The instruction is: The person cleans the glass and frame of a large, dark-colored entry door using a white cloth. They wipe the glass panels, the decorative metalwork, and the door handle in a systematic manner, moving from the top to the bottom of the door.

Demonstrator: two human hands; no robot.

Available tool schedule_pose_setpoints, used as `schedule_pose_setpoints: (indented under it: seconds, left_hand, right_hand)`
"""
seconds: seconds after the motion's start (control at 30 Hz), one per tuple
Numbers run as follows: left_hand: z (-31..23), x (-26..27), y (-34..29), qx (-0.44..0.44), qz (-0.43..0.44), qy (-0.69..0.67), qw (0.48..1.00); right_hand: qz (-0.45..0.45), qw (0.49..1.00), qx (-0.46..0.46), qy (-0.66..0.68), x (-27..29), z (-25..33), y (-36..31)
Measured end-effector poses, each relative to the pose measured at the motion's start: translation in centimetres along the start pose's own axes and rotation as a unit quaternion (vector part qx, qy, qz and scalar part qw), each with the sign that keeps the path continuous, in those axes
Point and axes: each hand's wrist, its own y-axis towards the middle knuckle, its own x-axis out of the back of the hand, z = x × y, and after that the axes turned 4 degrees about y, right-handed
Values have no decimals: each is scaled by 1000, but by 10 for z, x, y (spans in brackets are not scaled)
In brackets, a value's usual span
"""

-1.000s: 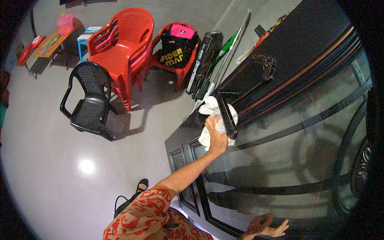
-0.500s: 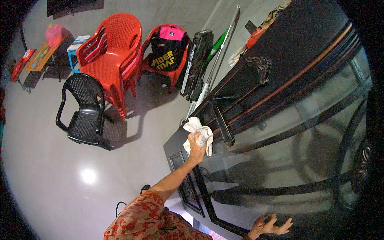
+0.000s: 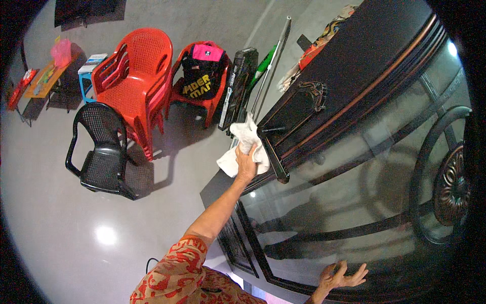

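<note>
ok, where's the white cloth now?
Head view, centre: the white cloth is gripped in the left hand, just left of the black door handle.

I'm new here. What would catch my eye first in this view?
Probably the stack of bright red plastic armchairs at upper left, with a black armchair in front of it. Near the centre, the left hand grips a white cloth beside the long handle of a dark glass-panelled door. The open right hand shows at lower right, in front of the door.
</note>
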Motion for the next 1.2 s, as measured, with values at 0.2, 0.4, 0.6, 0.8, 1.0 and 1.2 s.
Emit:
schedule_pose_setpoints:
  seconds: [0.2, 0.4, 0.6, 0.8, 1.0, 1.2]
  left_hand:
    - [92, 17, 8, 92, -28, -186, 978]
    - [101, 31, -21, 343, 7, -198, 918]
    - [82, -2, -61, 88, -130, -54, 986]
    - [-23, -6, -113, -20, 17, -3, 1000]
    - [-71, 5, -164, 7, 263, -117, 958]
    - [-141, 46, -181, 219, 580, -411, 669]
  right_hand:
    - [-4, 1000, 3, 14, -5, 2, 2]
    - [1, 1000, 4, 6, -3, -1, -5]
    - [12, 999, -16, 30, -5, 2, -4]
    - [13, 998, -55, 34, -9, -3, -16]
    - [67, 931, -1, 360, 18, 41, 13]
    - [82, 768, -145, 619, 8, 117, 50]
